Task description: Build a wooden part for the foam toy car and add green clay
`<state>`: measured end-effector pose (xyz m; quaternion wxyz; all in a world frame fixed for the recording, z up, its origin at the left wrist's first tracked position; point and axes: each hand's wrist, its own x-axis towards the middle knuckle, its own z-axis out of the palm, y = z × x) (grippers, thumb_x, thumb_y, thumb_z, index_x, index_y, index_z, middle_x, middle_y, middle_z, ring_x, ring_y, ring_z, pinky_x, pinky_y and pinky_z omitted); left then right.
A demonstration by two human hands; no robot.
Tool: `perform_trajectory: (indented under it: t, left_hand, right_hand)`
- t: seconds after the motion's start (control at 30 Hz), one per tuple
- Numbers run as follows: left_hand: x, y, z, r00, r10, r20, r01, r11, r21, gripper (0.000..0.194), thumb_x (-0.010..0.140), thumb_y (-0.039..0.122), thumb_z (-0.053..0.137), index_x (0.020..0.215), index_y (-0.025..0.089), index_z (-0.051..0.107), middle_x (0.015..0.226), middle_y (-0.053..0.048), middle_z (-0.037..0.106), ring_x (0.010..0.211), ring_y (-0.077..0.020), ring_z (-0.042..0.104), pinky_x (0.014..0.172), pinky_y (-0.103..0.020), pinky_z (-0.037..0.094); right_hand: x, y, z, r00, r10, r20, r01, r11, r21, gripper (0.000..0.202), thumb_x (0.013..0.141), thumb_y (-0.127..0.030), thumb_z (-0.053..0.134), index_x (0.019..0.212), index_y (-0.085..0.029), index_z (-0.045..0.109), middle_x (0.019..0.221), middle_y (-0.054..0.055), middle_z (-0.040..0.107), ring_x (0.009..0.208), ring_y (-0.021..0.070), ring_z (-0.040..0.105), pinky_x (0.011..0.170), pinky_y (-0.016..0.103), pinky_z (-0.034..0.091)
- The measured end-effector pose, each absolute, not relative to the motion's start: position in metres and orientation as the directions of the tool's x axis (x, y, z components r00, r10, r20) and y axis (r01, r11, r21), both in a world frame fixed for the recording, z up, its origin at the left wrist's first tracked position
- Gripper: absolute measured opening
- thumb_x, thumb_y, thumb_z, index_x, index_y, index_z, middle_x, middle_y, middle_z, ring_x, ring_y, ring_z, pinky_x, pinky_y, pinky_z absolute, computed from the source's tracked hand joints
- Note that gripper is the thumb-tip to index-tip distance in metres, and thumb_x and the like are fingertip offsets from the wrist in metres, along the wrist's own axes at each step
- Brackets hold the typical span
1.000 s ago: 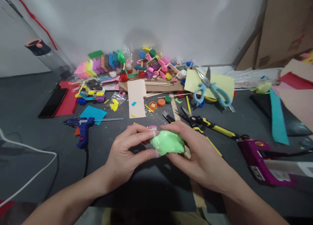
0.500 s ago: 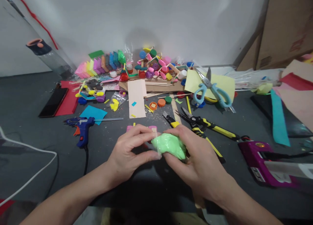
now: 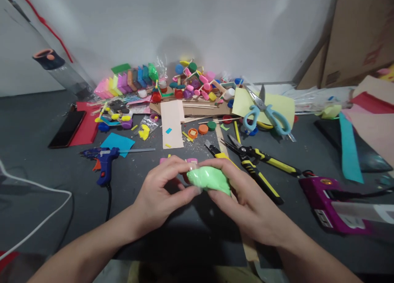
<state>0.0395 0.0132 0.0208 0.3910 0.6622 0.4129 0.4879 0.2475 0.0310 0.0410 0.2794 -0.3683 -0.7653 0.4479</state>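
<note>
A lump of light green modelling clay, partly covered by clear plastic wrap, is held above the near edge of the table. My right hand is closed around its right side, thumb below and fingers on top. My left hand pinches the wrap at the clay's left end between thumb and fingers. Just behind my left hand, a pink piece shows in part; the rest of it is hidden. A yellow and black utility knife lies beyond my right hand, next to yellow-handled pliers.
To the left lie a blue glue gun, a blue sheet and a phone. Scissors rest on yellow paper at the back right. Clay packets and colourful caps and sticks line the wall. A purple power strip sits right.
Both hands have shifted slightly left with the green clay. More of the clay's smooth surface shows from under the wrap.
</note>
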Motion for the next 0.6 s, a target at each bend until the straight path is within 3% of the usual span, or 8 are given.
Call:
perform_trajectory:
  t: [0.13,0.23,0.37,0.6]
  left_hand:
    - [0.0377,0.0133,0.0269,0.21,0.975,0.072,0.044,-0.083,0.996,0.024,0.08,0.017,0.078,0.103,0.021,0.077,0.092,-0.001,0.066,0.071,-0.0077,0.06,0.056,-0.013,0.052]
    - [0.0367,0.0142,0.0305,0.216,0.976,-0.005,-0.004,0.006,1.0,0.02,0.081,0.02,0.077,0.101,0.022,0.078,0.088,0.0,0.064,0.071,-0.008,0.058,0.054,-0.013,0.049]
    - [0.0343,0.0153,0.0315,0.246,0.969,-0.005,0.007,0.003,1.0,0.021,0.079,0.019,0.08,0.099,0.023,0.079,0.089,0.0,0.068,0.074,-0.0077,0.059,0.056,-0.012,0.047]
    - [0.0322,0.017,0.0283,0.29,0.946,0.145,0.171,-0.2,0.965,0.025,0.078,0.022,0.082,0.102,0.019,0.076,0.094,-0.002,0.071,0.079,-0.0103,0.063,0.063,-0.016,0.052]
  right_hand:
    - [0.254,0.0384,0.0391,-0.648,0.76,0.051,0.162,0.202,-0.966,0.038,0.095,-0.019,0.052,0.131,-0.03,0.052,0.125,-0.001,0.061,0.111,0.0138,0.061,0.092,0.021,0.048]
    - [0.2574,0.0419,0.0387,-0.672,0.74,0.026,0.144,0.165,-0.976,0.044,0.092,-0.016,0.053,0.134,-0.03,0.05,0.13,0.0,0.059,0.119,0.0156,0.058,0.097,0.023,0.047]
    - [0.2579,0.0412,0.0393,-0.698,0.715,0.033,0.167,0.208,-0.964,0.051,0.088,-0.012,0.051,0.137,-0.029,0.046,0.133,0.002,0.057,0.125,0.0179,0.056,0.1,0.026,0.048]
    - [0.2499,0.0343,0.0411,-0.697,0.711,0.087,0.324,0.421,-0.847,0.052,0.092,-0.014,0.047,0.142,-0.025,0.035,0.136,0.007,0.058,0.125,0.0171,0.059,0.099,0.028,0.051]
